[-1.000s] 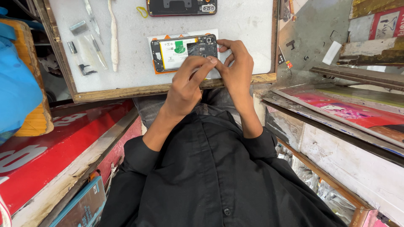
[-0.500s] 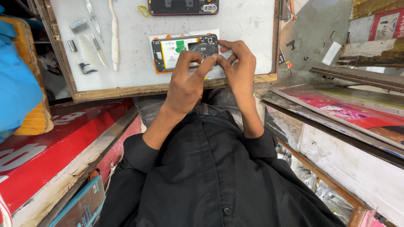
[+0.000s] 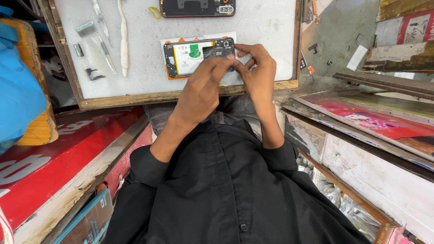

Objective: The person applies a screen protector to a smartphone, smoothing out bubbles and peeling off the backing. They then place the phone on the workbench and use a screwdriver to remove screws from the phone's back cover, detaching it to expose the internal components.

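An opened phone (image 3: 192, 56) with its battery and circuit board showing lies on a white work board (image 3: 135, 68). My left hand (image 3: 203, 88) reaches over the phone's near right corner, its fingertips pinched on the board area by the camera. My right hand (image 3: 257, 72) holds the phone's right end, fingers curled around its edge. The fingertips of both hands meet over that end. Whether a small part or tool sits between the fingers is hidden.
A phone back cover (image 3: 197, 7) lies at the board's far edge. Tweezers and metal tools (image 3: 101, 45), a white pry stick (image 3: 123, 38) and a yellow loop (image 3: 155, 12) lie at the left. Red boards (image 3: 54, 153) flank my left, shelves (image 3: 370, 122) my right.
Both hands have stayed on the phone's right end, with only small shifts of the fingers. The view has tilted slightly.
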